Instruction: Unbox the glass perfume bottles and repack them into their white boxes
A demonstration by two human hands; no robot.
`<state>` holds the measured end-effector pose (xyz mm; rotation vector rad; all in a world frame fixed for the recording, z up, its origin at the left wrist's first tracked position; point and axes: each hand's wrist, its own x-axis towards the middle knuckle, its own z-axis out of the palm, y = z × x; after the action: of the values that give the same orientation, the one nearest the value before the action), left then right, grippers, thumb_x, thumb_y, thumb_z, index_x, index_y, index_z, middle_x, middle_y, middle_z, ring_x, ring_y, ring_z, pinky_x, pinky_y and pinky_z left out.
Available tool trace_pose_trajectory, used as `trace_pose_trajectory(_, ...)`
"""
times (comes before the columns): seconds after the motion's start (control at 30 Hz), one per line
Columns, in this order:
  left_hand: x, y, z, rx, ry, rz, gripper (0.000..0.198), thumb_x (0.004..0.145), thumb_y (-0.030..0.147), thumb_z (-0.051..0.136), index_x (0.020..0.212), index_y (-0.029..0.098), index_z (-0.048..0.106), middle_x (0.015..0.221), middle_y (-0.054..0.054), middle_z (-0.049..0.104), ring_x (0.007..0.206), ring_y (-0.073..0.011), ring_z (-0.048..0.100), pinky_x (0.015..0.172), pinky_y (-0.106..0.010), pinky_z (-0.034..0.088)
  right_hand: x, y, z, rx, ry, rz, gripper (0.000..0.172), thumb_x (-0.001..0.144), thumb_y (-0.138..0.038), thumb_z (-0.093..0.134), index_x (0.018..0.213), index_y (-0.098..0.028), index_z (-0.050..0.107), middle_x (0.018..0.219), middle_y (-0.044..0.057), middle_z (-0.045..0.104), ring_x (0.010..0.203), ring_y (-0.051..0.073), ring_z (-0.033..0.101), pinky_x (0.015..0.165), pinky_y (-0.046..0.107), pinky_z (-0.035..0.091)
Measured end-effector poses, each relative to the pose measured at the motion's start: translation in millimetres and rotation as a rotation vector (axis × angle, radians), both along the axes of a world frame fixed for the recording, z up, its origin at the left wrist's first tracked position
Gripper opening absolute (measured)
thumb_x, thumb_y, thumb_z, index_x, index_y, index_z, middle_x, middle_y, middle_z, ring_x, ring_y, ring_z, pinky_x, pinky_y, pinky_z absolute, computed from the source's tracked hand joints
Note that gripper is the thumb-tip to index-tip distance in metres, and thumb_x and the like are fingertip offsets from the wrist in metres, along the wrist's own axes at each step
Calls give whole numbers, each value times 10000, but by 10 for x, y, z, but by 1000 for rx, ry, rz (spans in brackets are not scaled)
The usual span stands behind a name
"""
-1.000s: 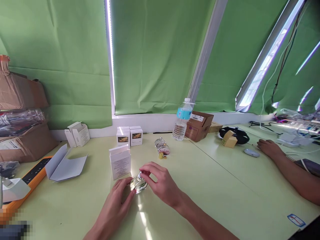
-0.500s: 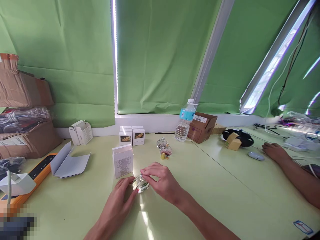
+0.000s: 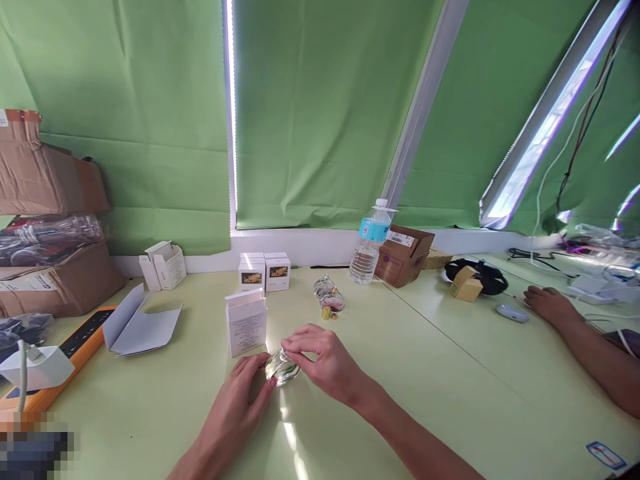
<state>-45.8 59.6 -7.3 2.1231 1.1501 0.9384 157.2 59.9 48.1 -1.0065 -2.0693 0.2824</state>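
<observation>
on the pale green worktop, just in front of a white carton, a rounded glass bottle sits between both hands. the right hand curls over its top, its fingers closed on the glass, while the left hand presses bent fingers against the bottle's near side. the step in hand looks like handling the bottle itself, and the next move calls for a steady hold on slick glass. its narrow end seems to point up and away; its long axis is hard to tell, the squat shape being partly hidden.
</observation>
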Motion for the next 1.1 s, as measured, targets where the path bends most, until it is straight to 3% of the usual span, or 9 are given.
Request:
trace_pose_trajectory(0.2, -2, 3, 11, 3, -8, -8, 346, 939, 405, 487, 1230, 238, 571, 1210, -100, 652, 1136, -258, 596, 974, -392, 494, 43, -37, 54, 52, -14, -5, 234, 938, -215, 542, 1116, -229, 693, 997, 25, 741, 964, 177, 633, 856, 306, 512)
trace_pose_trajectory(0.3, -4, -1, 23, -7, 10, -5, 354, 942, 410, 478, 1240, 241, 568, 1233, -95, 644, 1155, -263, 589, 982, -403, 490, 213, -5, 139, 62, 1, -140, 289, 974, -247, 459, 1188, -203, 648, 1104, 51, 709, 1033, 176, 624, 930, 311, 476)
trace_pose_trajectory(0.4, -9, -7, 24, -7, 17, -6, 360, 941, 423, 477, 1240, 245, 568, 1237, -90, 643, 1162, -263, 589, 970, -395, 502, 463, 62, 170, -70, -102, -371, 303, 977, -294, 418, 1091, -202, 683, 1083, 64, 707, 1006, 209, 634, 876, 336, 484)
trace_pose_trajectory(0.5, -19, -12, 11, 1, 21, -3, 360, 938, 426, 483, 1242, 252, 566, 1229, -85, 647, 1155, -258, 596, 963, -391, 510, 656, 100, 107, -297, -300, -489, 292, 929, -357, 488, 1096, -203, 672, 1106, 86, 691, 972, 254, 640, 802, 364, 486)
trace_pose_trajectory(0.57, -24, -13, 2, 12, 26, -3, 355, 938, 421, 487, 1241, 256, 567, 1224, -83, 650, 1149, -257, 601, 959, -390, 513, 705, 103, 37, -385, -380, -469, 288, 885, -350, 548, 1105, -196, 653, 1092, 95, 686, 973, 263, 637, 784, 359, 481)
trace_pose_trajectory(0.67, -27, -12, -4, 29, 28, 2, 350, 938, 415, 489, 1239, 255, 567, 1217, -87, 653, 1144, -260, 605, 950, -391, 520, 666, 102, -37, -375, -395, -387, 180, 874, -245, 543, 1002, -192, 658, 996, 77, 687, 934, 238, 636, 781, 343, 473)
trace_pose_trajectory(0.8, -26, -15, -1, 23, 28, -3, 350, 942, 421, 486, 1244, 255, 548, 1221, -84, 647, 1149, -253, 598, 956, -390, 516, 479, 77, 12, -249, -132, -296, 159, 896, -242, 563, 1023, -199, 648, 915, 43, 679, 790, 176, 634, 736, 310, 506)
trace_pose_trajectory(0.93, -16, -18, 0, 26, 16, -13, 338, 949, 415, 480, 1236, 247, 540, 1219, -88, 644, 1140, -240, 597, 965, -383, 507, 195, -10, 138, -31, 85, -166, 195, 924, -257, 571, 1088, -225, 671, 988, 43, 680, 831, 156, 642, 775, 291, 536)
trace_pose_trajectory(1.1, 1, -3, -15, 42, 9, -14, 317, 950, 394, 483, 1221, 242, 545, 1195, -88, 654, 1113, -236, 610, 956, -379, 511, -67, -94, 140, 114, -31, -63, 289, 949, -218, 534, 1219, -245, 638, 1096, 49, 680, 997, 181, 617, 889, 334, 529)
